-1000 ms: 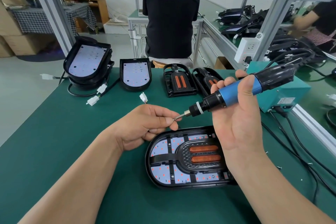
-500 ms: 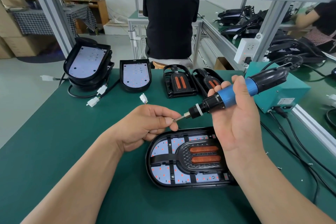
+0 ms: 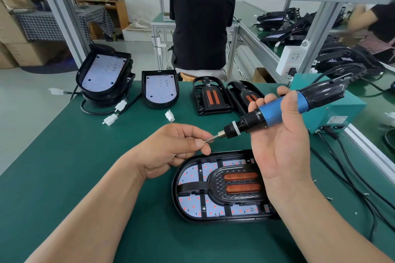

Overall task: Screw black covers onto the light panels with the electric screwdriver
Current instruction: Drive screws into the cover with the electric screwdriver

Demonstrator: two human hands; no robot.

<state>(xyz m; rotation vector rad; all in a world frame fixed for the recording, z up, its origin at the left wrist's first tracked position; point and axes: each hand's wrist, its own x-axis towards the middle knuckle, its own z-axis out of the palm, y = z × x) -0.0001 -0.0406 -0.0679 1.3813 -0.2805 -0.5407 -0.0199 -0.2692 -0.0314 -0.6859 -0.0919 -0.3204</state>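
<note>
R hand [image 3: 282, 147] is wrapped round the driver [image 3: 277, 111], held up off the surface [image 3: 85, 166], with the bit [image 3: 213, 137] aimed left & down. L hand [image 3: 175, 147] has thumb + forefinger pinched together at the bit tip, on what looks like a screw [image 3: 205, 140], though it's too small to be sure.

Vs 1 s ago: the driver's rear end has dipped a touch, and the tip hasn't left the L fingers. Panel & cover haven't moved. My read: the screw is being seated on the bit, not yet driven, so no fastening progress in this sec.

Panel [image 3: 192, 179] lies flat just below both hands. Cover [image 3: 235, 188] sits in it, partly hidden by the R wrist. What may be screw heads show at two left-side tabs, so it's prob. part-fastened; can't tell for the rest.

At the back are spare covers [image 3: 211, 97] & bare panels [image 3: 160, 89]. Loose screws [image 3: 329, 198] lie to the right.
</note>
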